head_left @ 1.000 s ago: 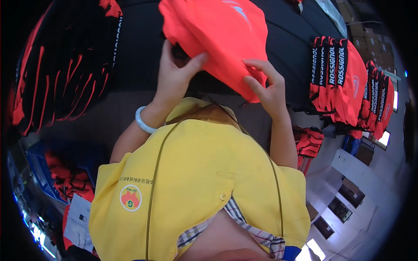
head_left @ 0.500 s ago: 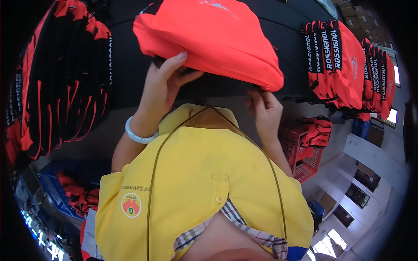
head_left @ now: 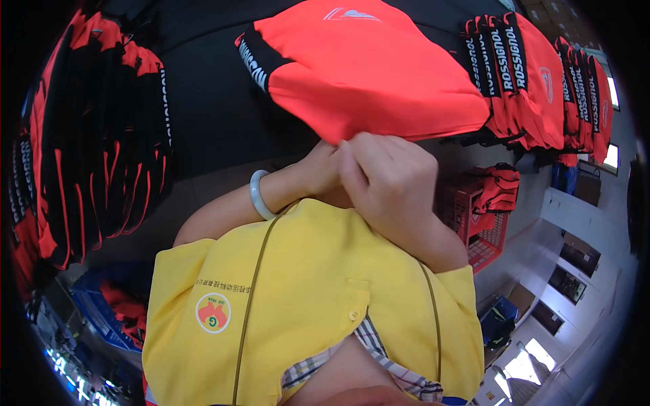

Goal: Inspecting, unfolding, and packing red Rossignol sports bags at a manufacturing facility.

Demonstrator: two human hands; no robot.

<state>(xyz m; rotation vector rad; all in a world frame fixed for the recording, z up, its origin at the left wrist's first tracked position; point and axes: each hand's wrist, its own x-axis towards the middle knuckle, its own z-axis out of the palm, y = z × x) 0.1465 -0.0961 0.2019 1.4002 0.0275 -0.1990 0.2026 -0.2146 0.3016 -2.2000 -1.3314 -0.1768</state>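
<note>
A bright red bag (head_left: 379,68) with a black side panel and a pale printed emblem lies on the black table (head_left: 203,101), its near edge toward me. My right hand (head_left: 393,172) is closed at the middle of that near edge, with thumb and fingers pinching the fabric. Beside it and partly behind it is my left hand (head_left: 321,166), with a pale bangle on its wrist. The left fingers are hidden by the right hand and the bag's edge.
Red and black bags stand in a thick row (head_left: 101,142) at the left. More stacked bags (head_left: 521,81) are at the right. A red crate (head_left: 484,237) with a bag in it is below right; a blue crate (head_left: 101,304) with red items is below left.
The bag has turned and shifted right, showing its black side panel. My left hand has moved right from the bag's left part, and my right hand has come inward, so both hands meet.
</note>
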